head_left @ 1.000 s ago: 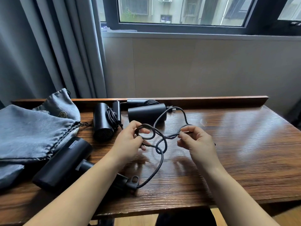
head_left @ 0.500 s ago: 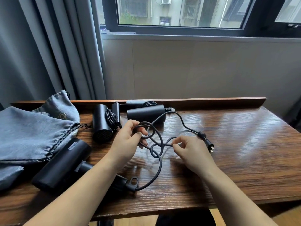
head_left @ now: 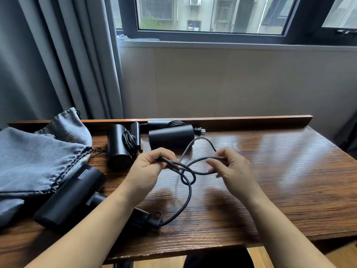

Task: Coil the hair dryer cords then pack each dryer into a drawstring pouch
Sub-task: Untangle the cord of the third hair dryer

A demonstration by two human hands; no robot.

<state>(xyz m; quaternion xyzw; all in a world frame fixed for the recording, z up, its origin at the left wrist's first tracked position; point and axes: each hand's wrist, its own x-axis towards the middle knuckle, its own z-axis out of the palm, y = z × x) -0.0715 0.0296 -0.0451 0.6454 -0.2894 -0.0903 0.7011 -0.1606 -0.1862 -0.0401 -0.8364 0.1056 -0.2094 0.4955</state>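
Nearest to me, a black hair dryer point(head_left: 71, 198) lies on its side at the front left of the wooden surface point(head_left: 289, 190), its folded handle point(head_left: 135, 217) partly covered by my left forearm. Its cord point(head_left: 188, 196) leaves the handle end, curves up over the surface and rises into loose crossing loops held between both hands. My left hand point(head_left: 149, 167) has its grip closed around a bunched section of the cord, fingers curled over it. My right hand point(head_left: 234, 167) pinches the cord between thumb and curled fingers, with one loop arching beyond it toward the wall; the plug end I cannot locate. To the far left, grey drawstring pouches point(head_left: 34, 161) lie in a heap, their gathered mouths facing the dryers. Behind my hands, a second dryer point(head_left: 117, 146) lies with its grille toward me, a coiled cord tucked against its folded handle. Just beside it to the right, a third dryer point(head_left: 171, 135) lies crosswise against the raised back rail point(head_left: 251, 119), its cord wound on the handle and its plug point(head_left: 199, 130) projecting rightward. Grey curtains point(head_left: 58, 55) and a window point(head_left: 212, 14) stand beyond.
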